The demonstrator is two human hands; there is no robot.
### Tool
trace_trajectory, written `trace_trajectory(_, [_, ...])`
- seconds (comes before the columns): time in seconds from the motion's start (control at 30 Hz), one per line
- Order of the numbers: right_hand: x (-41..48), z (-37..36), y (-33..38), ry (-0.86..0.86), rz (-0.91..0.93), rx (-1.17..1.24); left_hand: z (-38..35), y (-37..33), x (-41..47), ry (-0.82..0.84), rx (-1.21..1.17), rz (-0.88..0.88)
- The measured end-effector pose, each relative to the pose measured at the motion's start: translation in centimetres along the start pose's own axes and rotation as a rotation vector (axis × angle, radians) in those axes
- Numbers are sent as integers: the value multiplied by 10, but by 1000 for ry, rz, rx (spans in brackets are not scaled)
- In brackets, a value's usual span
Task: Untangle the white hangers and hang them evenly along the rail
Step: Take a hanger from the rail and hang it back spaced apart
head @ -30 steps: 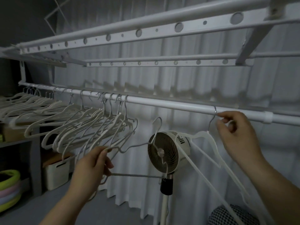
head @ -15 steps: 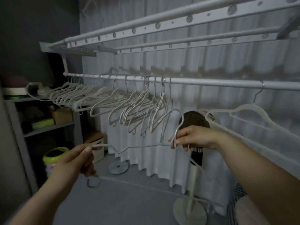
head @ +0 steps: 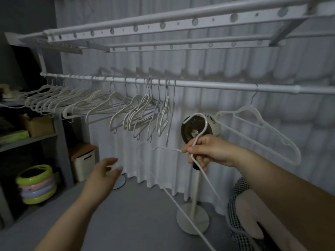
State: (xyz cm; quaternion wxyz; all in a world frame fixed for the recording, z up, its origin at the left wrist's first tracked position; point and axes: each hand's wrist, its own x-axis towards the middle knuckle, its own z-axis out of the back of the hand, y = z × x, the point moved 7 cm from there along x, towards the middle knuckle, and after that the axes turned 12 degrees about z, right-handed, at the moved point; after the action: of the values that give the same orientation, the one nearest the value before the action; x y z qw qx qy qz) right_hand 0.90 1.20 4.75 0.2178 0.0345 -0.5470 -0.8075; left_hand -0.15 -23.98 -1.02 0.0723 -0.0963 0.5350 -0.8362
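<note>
A white rail (head: 217, 86) runs across in front of a curtain. Many white hangers (head: 145, 109) hang bunched on its left half, some crossing each other. One white hanger (head: 253, 120) hangs alone near the right end. My right hand (head: 204, 151) grips the neck of a thin white hanger (head: 198, 122) below the rail; its hook points up and its arms trail down to the right. My left hand (head: 107, 171) is lower left, blurred, fingers spread, and appears to hold nothing.
A standing fan (head: 212, 124) is right behind my right hand, its base (head: 192, 220) on the floor. A perforated upper rack (head: 163, 20) hangs overhead. Grey shelves (head: 27, 140), stacked coloured rings (head: 36, 183) and a white bin (head: 85, 160) are at left. Checkered fabric (head: 239, 196) lies lower right.
My right hand left the hanger it hooked at the right and took the thin hanger's neck. My left hand seems to have let go of that hanger's end, which has swung down.
</note>
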Motion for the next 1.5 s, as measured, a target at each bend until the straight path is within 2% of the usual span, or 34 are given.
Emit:
trace_trajectory(0.13, [-8, 12, 1, -168, -8, -49, -49, -32, -34, 354, -113, -111])
trace_trajectory(0.27, [-13, 21, -3, -306, 0, -101, -85, -56, -73, 728, -291, -32])
trace_trajectory(0.33, [-13, 23, -5, -333, -8, -118, -95, -64, -87, 826, -318, 0])
trace_trajectory(0.47, [-8, 26, -8, -376, -12, -155, -114, -69, -109, 951, -222, 41])
trace_trajectory(0.53, [-2, 27, -11, -385, -11, -177, -123, -67, -112, 967, -208, 66])
trace_trajectory(0.67, [9, 29, -21, -350, -40, -199, -125, -60, -94, 850, -206, 56])
trace_trajectory(0.8, [13, 46, -24, -319, -74, -281, -120, -55, -71, 838, -246, 64])
trace_trajectory(0.9, [10, 83, -14, -478, -37, -443, -126, -59, -59, 868, -265, 71])
trace_trajectory(1.03, [-11, 142, 3, -680, 17, -856, -143, -75, -38, 919, -299, 64])
trace_trajectory(1.1, [-20, 173, 7, -751, -14, -1062, -153, -87, -25, 940, -310, 40])
trace_trajectory(1.17, [-24, 205, 2, -801, -96, -1135, -165, -100, -12, 951, -314, 8])
trace_trajectory(1.33, [-24, 256, -35, -821, -252, -917, -201, -133, 17, 945, -348, -66])
trace_trajectory(1.5, [-12, 281, -71, -747, -207, -694, -241, -165, 35, 934, -359, -107])
